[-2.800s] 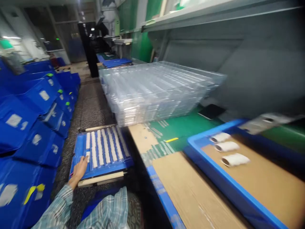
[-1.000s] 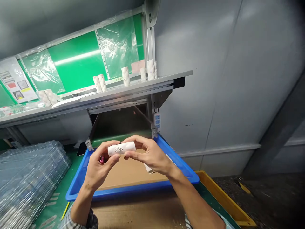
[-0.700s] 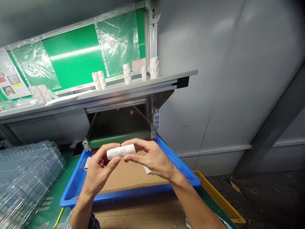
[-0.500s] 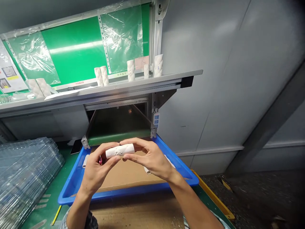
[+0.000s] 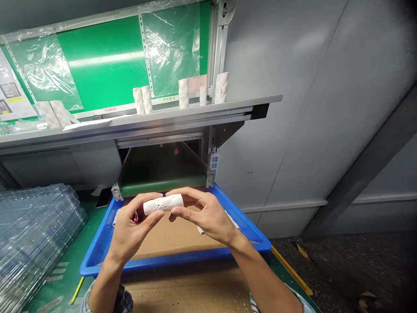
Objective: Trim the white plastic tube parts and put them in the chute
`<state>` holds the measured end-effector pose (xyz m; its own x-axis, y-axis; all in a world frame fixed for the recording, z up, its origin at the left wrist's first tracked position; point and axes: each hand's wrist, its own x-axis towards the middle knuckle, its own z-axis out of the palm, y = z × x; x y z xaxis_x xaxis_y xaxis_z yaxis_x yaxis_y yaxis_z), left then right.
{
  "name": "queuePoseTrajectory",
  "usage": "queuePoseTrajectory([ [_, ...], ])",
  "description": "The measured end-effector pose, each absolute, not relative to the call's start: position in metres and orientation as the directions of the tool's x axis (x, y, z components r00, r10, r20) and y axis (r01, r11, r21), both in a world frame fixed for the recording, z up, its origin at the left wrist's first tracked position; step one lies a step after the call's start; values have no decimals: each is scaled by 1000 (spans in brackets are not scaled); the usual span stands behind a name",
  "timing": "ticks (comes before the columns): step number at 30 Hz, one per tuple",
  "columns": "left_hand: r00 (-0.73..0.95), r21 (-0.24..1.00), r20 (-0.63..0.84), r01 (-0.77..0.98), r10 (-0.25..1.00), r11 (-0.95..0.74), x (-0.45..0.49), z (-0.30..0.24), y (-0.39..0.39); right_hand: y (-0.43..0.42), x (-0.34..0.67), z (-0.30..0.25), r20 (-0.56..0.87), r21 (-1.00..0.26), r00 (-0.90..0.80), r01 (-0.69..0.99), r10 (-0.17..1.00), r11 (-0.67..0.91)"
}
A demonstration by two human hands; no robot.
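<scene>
Both hands hold one white cylinder (image 5: 163, 203) with dark script on its side, level above a blue tray (image 5: 169, 261). My left hand (image 5: 130, 228) pinches its left end with thumb and fingers; a small pink thing (image 5: 135, 216) shows in that palm. My right hand (image 5: 203, 213) grips the cylinder's right end between thumb and fingertips. More white cylinders (image 5: 232, 221) lie on the brown cardboard lining the tray, partly hidden behind my hands.
A grey metal shelf (image 5: 163, 119) above carries several upright white cylinders (image 5: 184, 93) before a green board. A green conveyor belt (image 5: 159, 184) ends at the tray. Stacked clear plastic trays (image 5: 32, 226) lie at the left. A grey wall panel stands at the right.
Earlier my left hand reached to a low blue rack of white cylinders on the floor side. Over the last second both hands keep the cylinder steady; only the view drifts slightly.
</scene>
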<state>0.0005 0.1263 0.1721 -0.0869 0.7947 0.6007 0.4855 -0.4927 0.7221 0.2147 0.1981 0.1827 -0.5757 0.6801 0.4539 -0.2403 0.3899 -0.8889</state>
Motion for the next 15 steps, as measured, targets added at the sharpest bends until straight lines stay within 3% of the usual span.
queuePoseTrajectory([
  [15, -41, 690, 633, 483, 773, -540, 0, 178, 127, 202, 214, 177, 507, -860, -572, -281, 644, 426],
])
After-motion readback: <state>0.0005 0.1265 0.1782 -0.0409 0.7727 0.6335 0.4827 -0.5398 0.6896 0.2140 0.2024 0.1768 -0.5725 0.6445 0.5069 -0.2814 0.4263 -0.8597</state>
